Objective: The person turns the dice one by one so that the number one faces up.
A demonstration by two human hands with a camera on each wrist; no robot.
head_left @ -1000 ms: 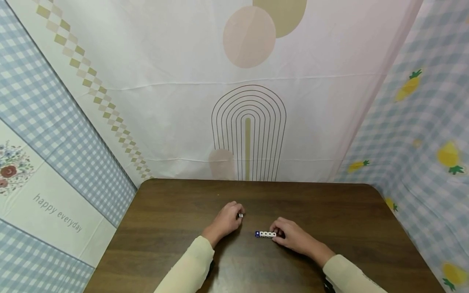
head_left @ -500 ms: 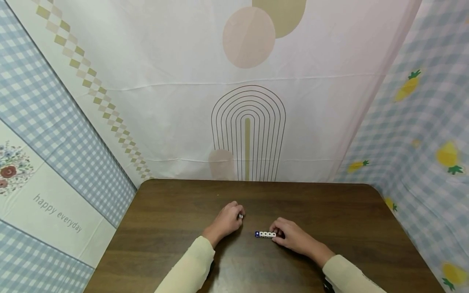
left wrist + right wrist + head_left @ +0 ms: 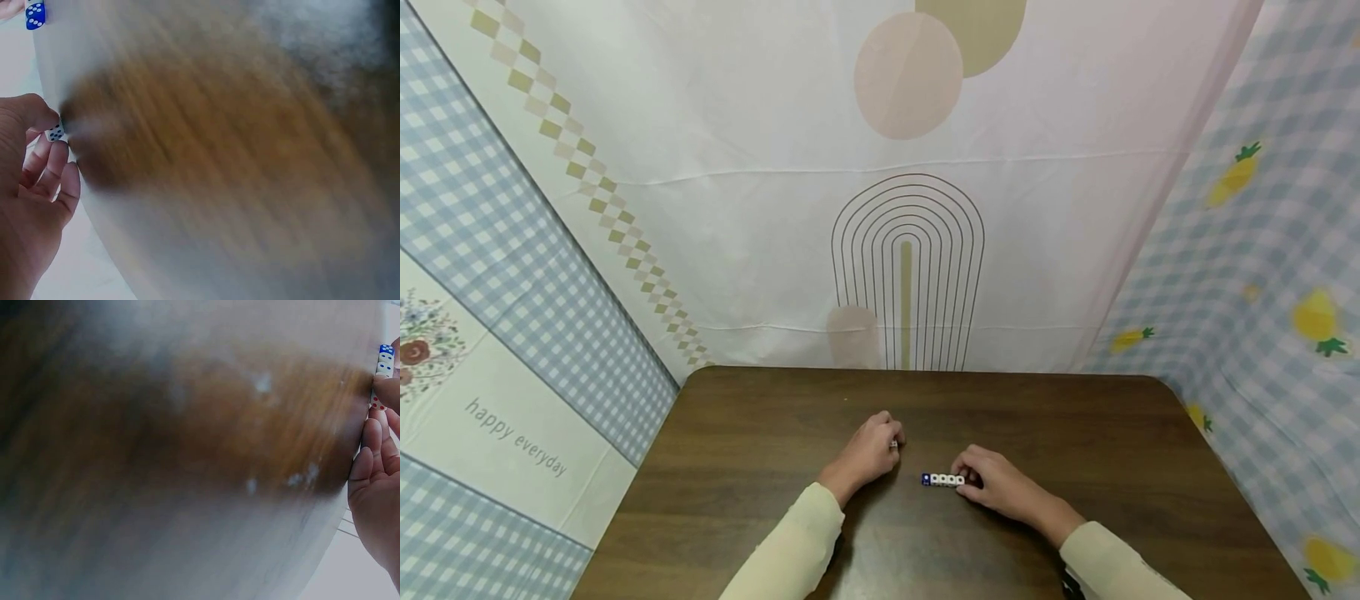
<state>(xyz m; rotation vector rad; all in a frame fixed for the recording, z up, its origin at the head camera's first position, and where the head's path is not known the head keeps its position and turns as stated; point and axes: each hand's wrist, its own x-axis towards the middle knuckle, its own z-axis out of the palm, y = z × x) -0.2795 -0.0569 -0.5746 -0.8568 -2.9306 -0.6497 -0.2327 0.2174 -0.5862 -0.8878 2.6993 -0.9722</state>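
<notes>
Brown wood table [image 3: 737, 467] w/ patterned cloth walls [image 3: 760, 208] round it. Left hand [image 3: 867, 454] pinching single white die [image 3: 892, 444] nr centre. Right hand [image 3: 996, 483] curled on rt end of dice row [image 3: 943, 479], blue die at lt end.

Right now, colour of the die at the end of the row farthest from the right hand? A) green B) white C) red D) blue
D: the end die of the row of dice is blue, the others white; the right hand touches the opposite end.
</notes>
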